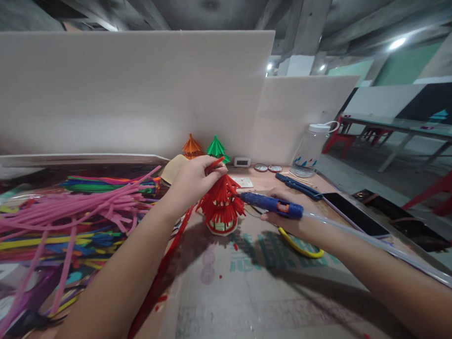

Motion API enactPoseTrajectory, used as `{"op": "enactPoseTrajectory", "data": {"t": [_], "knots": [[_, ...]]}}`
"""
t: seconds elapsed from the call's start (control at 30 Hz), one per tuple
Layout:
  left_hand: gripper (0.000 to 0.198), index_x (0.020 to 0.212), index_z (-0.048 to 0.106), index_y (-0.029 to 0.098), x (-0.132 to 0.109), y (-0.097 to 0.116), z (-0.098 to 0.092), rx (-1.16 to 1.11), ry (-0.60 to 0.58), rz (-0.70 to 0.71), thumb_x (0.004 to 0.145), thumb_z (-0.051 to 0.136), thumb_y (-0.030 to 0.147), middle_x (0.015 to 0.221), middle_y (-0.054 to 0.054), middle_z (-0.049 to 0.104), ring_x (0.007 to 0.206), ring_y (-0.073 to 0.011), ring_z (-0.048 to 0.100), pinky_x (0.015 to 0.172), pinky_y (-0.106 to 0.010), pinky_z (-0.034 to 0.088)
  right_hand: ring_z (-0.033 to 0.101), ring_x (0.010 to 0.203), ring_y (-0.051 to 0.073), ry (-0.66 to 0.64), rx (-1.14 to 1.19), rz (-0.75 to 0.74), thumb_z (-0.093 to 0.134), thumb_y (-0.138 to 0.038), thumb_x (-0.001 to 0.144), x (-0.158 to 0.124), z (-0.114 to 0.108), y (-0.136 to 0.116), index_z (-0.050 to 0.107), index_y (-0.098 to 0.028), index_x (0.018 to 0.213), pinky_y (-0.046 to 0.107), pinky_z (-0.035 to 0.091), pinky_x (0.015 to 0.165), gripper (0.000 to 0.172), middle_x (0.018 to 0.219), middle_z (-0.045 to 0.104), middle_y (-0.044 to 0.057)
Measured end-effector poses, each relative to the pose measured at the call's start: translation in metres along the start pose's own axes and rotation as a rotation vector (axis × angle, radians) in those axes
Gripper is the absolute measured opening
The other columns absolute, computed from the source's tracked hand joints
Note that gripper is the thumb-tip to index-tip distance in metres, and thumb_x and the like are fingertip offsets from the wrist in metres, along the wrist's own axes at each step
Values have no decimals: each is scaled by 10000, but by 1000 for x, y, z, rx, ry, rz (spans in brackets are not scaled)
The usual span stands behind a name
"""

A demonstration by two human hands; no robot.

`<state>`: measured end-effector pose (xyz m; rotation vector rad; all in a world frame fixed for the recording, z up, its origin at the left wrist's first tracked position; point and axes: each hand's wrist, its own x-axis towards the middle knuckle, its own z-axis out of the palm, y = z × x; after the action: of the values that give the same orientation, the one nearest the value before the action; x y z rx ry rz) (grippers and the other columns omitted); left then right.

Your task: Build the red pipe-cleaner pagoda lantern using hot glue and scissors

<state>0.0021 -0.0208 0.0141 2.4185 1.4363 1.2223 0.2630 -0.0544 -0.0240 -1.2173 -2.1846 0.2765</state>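
A small red tiered pagoda made of short fuzzy pieces stands upright on the cardboard-covered table. At its top, my left hand is closed, with thumb and fingers pinching a short red pipe cleaner piece. My right hand is wrapped round a blue glue gun, whose nozzle points left at the pagoda's upper tier. A long clear glue stick trails out of the gun's back. Behind my left hand are an orange pagoda top and a green pagoda top.
Pink pipe cleaners and other coloured bundles crowd the left side. Yellow-handled scissors lie below my right hand. A phone, a dark blue tool and a clear bottle sit at right. A white partition stands behind.
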Motion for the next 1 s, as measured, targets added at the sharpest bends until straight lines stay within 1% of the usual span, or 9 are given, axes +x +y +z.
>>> {"op": "enactPoseTrajectory", "data": {"t": [0.1, 0.27, 0.4, 0.53, 0.6, 0.8, 0.93, 1.0], "knots": [[244, 805, 689, 178, 0, 1, 0, -14, 0, -2, 936, 566, 344, 834, -38, 702, 797, -198, 597, 723, -288, 429, 607, 671, 170, -9, -19, 8, 714, -481, 834, -1, 1, 1, 668, -243, 891, 255, 425, 587, 249, 765, 676, -5], [236, 807, 690, 172, 1, 1, 0, -36, -6, 4, 935, 570, 329, 838, -40, 706, 791, -192, 606, 721, -288, 425, 620, 711, 175, 11, 14, 21, 717, -465, 843, -1, 4, 4, 673, -234, 957, 258, 440, 615, 262, 811, 689, 5], [241, 829, 696, 162, 1, 1, 1, -65, -26, 7, 945, 561, 324, 844, -45, 713, 777, -185, 616, 720, -289, 430, 615, 706, 173, 9, 26, -3, 712, -445, 849, -1, 3, 0, 673, -229, 955, 261, 437, 614, 244, 814, 687, 11], [246, 835, 699, 163, 0, 1, 1, -55, -19, 13, 942, 560, 336, 823, -43, 712, 800, -189, 627, 725, -286, 436, 617, 691, 167, -1, 12, 47, 711, -424, 849, -2, 1, -4, 665, -230, 926, 254, 427, 607, 214, 790, 683, 2], [250, 840, 702, 163, 1, 1, 1, -55, -21, 14, 944, 555, 337, 815, -41, 711, 802, -189, 629, 725, -285, 437, 621, 698, 168, -14, 10, 50, 705, -440, 854, -2, 1, -4, 662, -233, 942, 252, 424, 607, 229, 804, 688, 3], [241, 839, 711, 156, 1, -1, 2, -42, -7, 24, 943, 570, 322, 829, -42, 715, 801, -186, 622, 729, -289, 428, 614, 694, 175, 8, 15, 30, 700, -545, 840, -2, 5, 4, 657, -232, 920, 254, 418, 594, 326, 796, 693, 9], [243, 830, 706, 155, 1, -3, 3, -60, -10, 24, 947, 575, 323, 849, -43, 711, 787, -181, 614, 713, -287, 417, 621, 688, 180, 3, 18, 46, 710, -546, 833, -1, 5, 4, 670, -242, 940, 261, 424, 592, 325, 805, 708, 12], [238, 823, 701, 156, 1, -3, 2, -59, -11, 21, 945, 579, 320, 855, -42, 707, 785, -179, 609, 713, -286, 416, 638, 715, 188, -6, 22, 55, 713, -523, 838, -2, 4, 2, 678, -251, 983, 266, 433, 607, 311, 829, 719, 14]]}}
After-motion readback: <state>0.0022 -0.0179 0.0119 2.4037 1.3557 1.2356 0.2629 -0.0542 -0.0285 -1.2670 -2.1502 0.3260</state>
